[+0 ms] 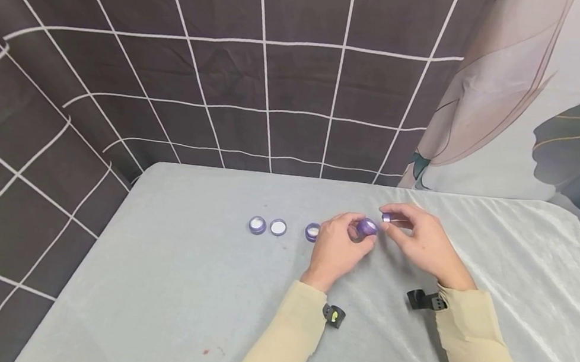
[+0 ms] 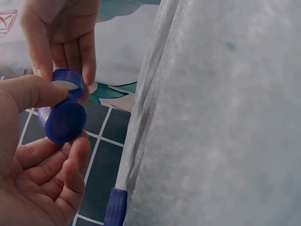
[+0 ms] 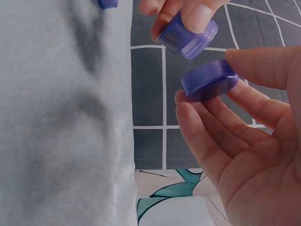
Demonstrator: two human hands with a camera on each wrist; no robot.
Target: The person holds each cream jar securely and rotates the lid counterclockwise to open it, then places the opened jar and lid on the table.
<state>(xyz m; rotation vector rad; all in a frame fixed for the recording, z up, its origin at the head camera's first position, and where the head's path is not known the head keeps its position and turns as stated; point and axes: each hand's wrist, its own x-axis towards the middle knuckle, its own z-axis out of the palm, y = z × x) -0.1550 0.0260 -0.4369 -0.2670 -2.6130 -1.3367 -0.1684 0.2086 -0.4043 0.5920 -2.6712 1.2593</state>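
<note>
My left hand [image 1: 339, 243] pinches a small purple jar [image 1: 367, 227] between thumb and fingers, tilted above the table. Its threaded neck shows in the right wrist view, where the jar [image 3: 188, 37] points toward the lid. A purple screw lid [image 3: 210, 80] is held by its edges between the thumb and fingertips of my right hand [image 1: 425, 244]. Between lid and jar a narrow gap shows in the right wrist view. Just left of my left hand stands another purple jar [image 1: 312, 232], partly hidden by that hand.
Farther left on the grey cloth-covered table [image 1: 165, 286] sit a purple jar [image 1: 257, 225] and, beside it, a round purple-rimmed piece [image 1: 278, 227] with a white inside. A dark gridded curtain [image 1: 301, 81] hangs behind the table, with a patterned one [image 1: 509, 98] at the right.
</note>
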